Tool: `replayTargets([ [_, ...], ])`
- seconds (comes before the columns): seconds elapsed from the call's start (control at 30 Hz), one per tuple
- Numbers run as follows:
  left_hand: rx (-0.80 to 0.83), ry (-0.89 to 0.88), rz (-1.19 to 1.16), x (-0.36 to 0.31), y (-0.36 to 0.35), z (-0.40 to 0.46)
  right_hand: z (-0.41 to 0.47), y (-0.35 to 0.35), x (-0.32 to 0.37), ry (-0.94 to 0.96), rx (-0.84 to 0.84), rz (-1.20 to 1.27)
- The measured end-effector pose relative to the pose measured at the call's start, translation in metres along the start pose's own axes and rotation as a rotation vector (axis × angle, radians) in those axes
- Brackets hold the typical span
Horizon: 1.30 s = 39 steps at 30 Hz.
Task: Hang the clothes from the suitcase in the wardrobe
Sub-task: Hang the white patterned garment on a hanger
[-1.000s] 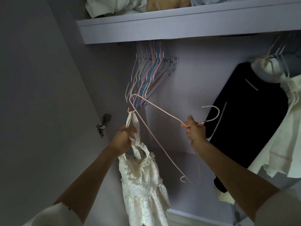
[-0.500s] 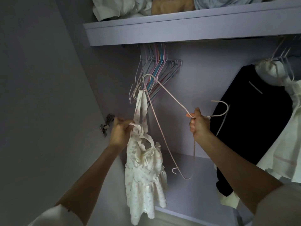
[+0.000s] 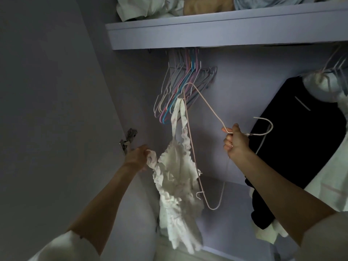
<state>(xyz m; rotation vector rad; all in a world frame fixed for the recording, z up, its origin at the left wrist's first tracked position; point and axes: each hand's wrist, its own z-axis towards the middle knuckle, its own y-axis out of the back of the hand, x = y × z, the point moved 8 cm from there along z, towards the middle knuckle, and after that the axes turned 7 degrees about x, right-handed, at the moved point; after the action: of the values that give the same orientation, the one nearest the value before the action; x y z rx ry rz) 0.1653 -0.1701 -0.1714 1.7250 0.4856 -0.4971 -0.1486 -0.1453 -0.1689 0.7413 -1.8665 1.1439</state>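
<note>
In the wardrobe | left hand [image 3: 136, 157] grips white dress [image 3: 177, 187] | right hand [image 3: 236, 144] clenches pink hanger [image 3: 205, 106]

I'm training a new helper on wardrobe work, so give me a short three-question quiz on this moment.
1. True or false: the right hand grips the pink wire hanger near its hook.
2. What does the left hand hold? A) the black garment B) the white ruffled dress C) a blue hanger
3. Fill in: one dress strap is looped over the hanger's ____ end.

Key: 1 true. 2 B, the white ruffled dress; the black garment hangs at the right. 3 upper.
</note>
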Motion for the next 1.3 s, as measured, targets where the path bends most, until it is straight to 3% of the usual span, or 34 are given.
replayTargets([
  [0.1,0.125,0.099,-0.163,0.008,-0.014,-0.007,0.000,0.001,-0.002,-0.012,0.000,0.040],
  [0.23,0.035,-0.069,-0.258,-0.008,-0.013,-0.008,-0.001,0.005,-0.007,-0.034,-0.002,0.055],
  [0.33,0.092,-0.112,-0.708,-0.010,-0.023,-0.009,-0.003,0.006,-0.007,-0.042,0.001,0.072],
  [0.4,0.081,-0.055,-0.831,-0.009,-0.026,-0.010,-0.004,0.007,-0.005,-0.047,0.003,0.105],
  [0.47,0.062,-0.059,-0.812,-0.014,-0.027,-0.011,-0.005,0.008,-0.005,-0.056,0.009,0.132],
  [0.6,0.002,-0.266,-0.646,-0.038,-0.024,-0.014,-0.005,0.007,-0.003,-0.072,0.024,0.152],
  [0.77,0.021,-0.376,-0.587,-0.049,-0.027,-0.019,-0.006,0.006,-0.006,-0.101,0.005,0.178],
  [0.9,0.221,-0.483,-0.663,-0.068,-0.036,-0.031,-0.011,0.003,-0.016,-0.104,-0.044,0.234],
  [1.13,0.533,-0.363,-0.669,-0.080,-0.053,-0.050,-0.011,-0.009,-0.032,-0.097,-0.117,0.306],
  [1.23,0.570,-0.319,-0.755,-0.073,-0.050,-0.049,-0.013,-0.012,-0.036,-0.110,-0.108,0.308],
  [1.3,0.508,-0.321,-0.775,-0.071,-0.046,-0.045,-0.015,-0.020,-0.042,-0.165,-0.042,0.280],
])
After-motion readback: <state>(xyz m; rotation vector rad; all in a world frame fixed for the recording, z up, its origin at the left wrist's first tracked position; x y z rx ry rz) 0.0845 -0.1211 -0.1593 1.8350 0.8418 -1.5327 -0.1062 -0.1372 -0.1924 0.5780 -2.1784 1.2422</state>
